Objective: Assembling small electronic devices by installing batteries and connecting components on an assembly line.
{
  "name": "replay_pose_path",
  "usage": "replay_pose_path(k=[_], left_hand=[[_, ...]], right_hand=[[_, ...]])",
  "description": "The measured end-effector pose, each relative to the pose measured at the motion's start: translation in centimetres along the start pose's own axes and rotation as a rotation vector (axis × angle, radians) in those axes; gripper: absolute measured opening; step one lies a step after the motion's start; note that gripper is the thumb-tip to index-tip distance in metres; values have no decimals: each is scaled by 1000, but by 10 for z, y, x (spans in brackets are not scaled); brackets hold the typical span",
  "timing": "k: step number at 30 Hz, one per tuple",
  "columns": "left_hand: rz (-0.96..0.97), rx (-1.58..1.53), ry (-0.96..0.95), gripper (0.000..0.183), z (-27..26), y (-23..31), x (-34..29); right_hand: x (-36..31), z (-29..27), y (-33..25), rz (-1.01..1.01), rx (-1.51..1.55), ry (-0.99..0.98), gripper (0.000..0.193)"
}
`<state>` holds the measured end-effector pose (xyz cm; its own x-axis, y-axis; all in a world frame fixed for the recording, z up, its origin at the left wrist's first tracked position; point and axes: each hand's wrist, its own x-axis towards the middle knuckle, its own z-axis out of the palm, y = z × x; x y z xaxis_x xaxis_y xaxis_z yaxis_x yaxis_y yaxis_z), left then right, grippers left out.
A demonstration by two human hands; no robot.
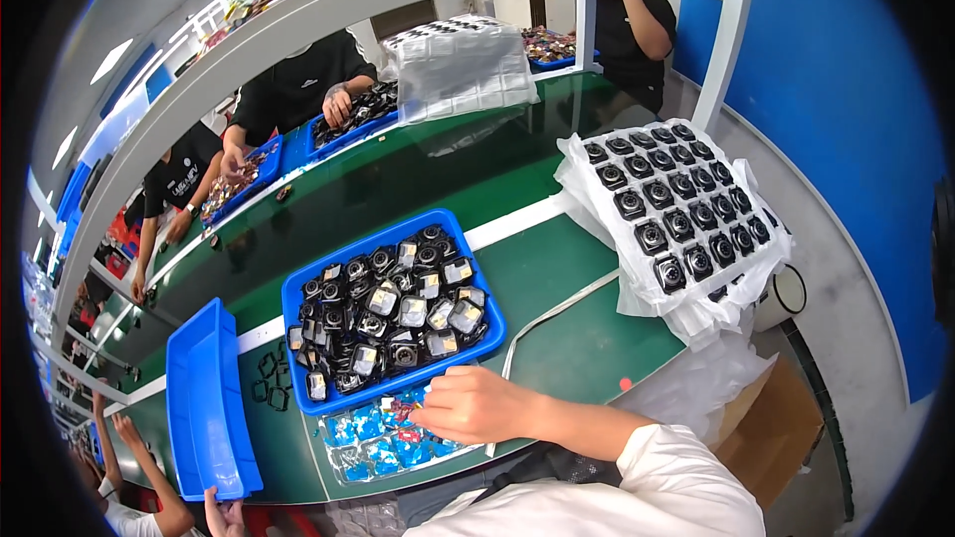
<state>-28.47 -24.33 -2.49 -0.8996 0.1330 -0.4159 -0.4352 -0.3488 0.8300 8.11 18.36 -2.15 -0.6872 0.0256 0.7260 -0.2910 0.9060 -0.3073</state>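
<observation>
My right hand (479,404) reaches in from the right, its fingertips pinched together over a clear plastic tray (350,468) of small blue and red pieces. What sits between those fingertips is too small to make out. Just beyond it stands a blue bin (494,336) heaped with black square watch-like cases (383,298), some showing pale windows. At the lower left edge my left hand (225,513) grips the near end of an empty blue tray (204,408), thumb over the rim; its arm is out of the picture.
Black square frames (271,380) lie between the two blue containers. Stacked white trays of black cases (676,194) stand at the right, a cardboard box (771,428) below them. White strapping (557,310) crosses the green table. Co-workers sort parts across it; another person's arms (149,477) are at lower left.
</observation>
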Motion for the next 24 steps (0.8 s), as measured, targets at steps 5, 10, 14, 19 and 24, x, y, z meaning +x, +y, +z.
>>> replay_pose_path(k=[5,10,14,19,24], left_hand=[[142,50,-232,38,36,5,-7],[-31,95,-525,42,190,-10,-65],[-165,142,-755,41,301,-43,-78],[-299,229,-890,42,437,-104,-88],[-114,421,-1020,32,549,-170,-110]], right_hand=[[5,-10,-13,1,10,-15,12],[3,2,-16,-120,50,-15,12],[-1,-3,-9,-156,80,-68,19],[-11,-20,29,-232,15,-2,17],[-20,-35,62,-274,-69,-21,16]])
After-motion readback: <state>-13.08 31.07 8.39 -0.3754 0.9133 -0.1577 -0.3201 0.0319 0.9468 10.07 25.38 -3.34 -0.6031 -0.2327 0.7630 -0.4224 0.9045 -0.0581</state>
